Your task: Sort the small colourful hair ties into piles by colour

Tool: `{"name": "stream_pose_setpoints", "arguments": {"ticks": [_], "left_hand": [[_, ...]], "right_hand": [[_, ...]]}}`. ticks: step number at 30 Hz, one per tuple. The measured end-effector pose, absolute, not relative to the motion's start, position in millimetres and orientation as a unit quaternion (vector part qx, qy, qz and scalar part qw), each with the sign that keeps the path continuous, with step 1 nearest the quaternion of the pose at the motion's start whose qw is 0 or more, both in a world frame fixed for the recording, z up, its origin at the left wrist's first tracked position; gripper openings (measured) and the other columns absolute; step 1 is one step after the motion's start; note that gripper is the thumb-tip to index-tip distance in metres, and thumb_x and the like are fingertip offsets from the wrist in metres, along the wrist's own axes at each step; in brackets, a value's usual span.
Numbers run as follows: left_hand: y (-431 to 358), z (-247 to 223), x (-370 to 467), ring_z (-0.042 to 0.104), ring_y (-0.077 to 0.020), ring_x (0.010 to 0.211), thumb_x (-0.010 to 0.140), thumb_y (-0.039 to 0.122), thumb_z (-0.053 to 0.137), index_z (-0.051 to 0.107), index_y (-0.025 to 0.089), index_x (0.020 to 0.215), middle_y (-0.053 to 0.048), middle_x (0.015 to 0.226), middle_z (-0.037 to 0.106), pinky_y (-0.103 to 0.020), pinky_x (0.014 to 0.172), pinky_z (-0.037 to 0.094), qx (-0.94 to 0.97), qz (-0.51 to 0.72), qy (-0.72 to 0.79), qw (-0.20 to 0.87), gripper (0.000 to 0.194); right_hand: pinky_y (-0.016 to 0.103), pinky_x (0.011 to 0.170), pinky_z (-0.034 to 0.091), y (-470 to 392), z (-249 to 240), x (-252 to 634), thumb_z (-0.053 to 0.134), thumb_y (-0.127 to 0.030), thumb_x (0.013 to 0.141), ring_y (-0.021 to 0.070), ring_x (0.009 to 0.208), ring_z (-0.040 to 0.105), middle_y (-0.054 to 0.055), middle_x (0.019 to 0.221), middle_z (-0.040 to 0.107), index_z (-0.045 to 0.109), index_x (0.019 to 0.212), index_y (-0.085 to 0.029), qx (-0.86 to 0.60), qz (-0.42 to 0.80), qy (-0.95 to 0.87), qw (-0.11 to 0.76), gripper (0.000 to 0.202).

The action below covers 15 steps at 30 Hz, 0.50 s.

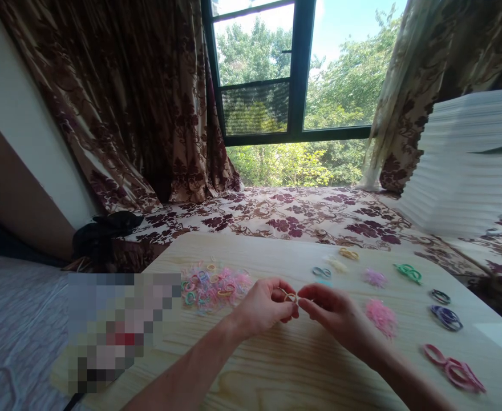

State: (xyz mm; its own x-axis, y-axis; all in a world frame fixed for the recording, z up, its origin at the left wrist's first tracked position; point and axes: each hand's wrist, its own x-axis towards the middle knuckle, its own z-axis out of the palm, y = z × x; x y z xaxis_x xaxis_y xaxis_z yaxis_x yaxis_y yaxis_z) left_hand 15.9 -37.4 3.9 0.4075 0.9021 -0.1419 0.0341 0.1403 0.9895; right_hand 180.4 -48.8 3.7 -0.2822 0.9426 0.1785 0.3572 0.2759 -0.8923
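Observation:
Near the middle of the wooden table (251, 371), my left hand (268, 302) and my right hand (326, 305) meet fingertip to fingertip. Between them is a thin yellowish band (290, 297), looped and pinched on both sides. A mixed pile of small coloured bands (217, 285) lies just left of my left hand. Beyond my right hand lie a blue-grey pair of bands (322, 272) and a pale cream cluster (337, 265). A pink cluster (381, 318) is right beside my right wrist, with a lilac cluster (375, 278) behind it.
Yellow bands (349, 254), green bands (408, 273), dark green bands (440, 296), purple bands (446, 317) and pink-red bands (454, 368) lie along the right. A blurred-out object (125, 331) is at the left. Behind the table are a patterned ledge (285, 214) and a window.

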Motion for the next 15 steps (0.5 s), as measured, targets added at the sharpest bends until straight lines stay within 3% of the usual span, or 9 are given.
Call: {"name": "stream_pose_setpoints", "arguments": {"ticks": [8,15], "left_hand": [[-36.8,1.8,16.2,0.052,-0.0086,0.053,0.061,0.022,0.065,0.052,0.015,0.081,0.000,0.061,0.062,-0.022,0.055,0.039,0.557,0.335,0.425,0.629,0.025],[-35.1,-0.2,18.2,0.053,-0.0089,0.054,0.060,0.023,0.066,0.052,0.014,0.080,0.000,0.061,0.063,-0.022,0.055,0.041,0.545,0.346,0.428,0.632,0.026]], "right_hand": [[0.023,0.053,0.045,-47.8,-1.5,179.9,0.056,-0.029,0.072,0.0135,0.058,0.057,0.001,0.062,0.063,0.061,0.071,-0.017,-0.457,0.412,-0.679,0.400,0.013],[0.024,0.056,0.046,-45.6,-1.8,183.9,0.057,-0.030,0.071,0.0150,0.061,0.059,0.003,0.065,0.067,0.069,0.070,-0.016,-0.465,0.397,-0.693,0.382,0.019]]}}
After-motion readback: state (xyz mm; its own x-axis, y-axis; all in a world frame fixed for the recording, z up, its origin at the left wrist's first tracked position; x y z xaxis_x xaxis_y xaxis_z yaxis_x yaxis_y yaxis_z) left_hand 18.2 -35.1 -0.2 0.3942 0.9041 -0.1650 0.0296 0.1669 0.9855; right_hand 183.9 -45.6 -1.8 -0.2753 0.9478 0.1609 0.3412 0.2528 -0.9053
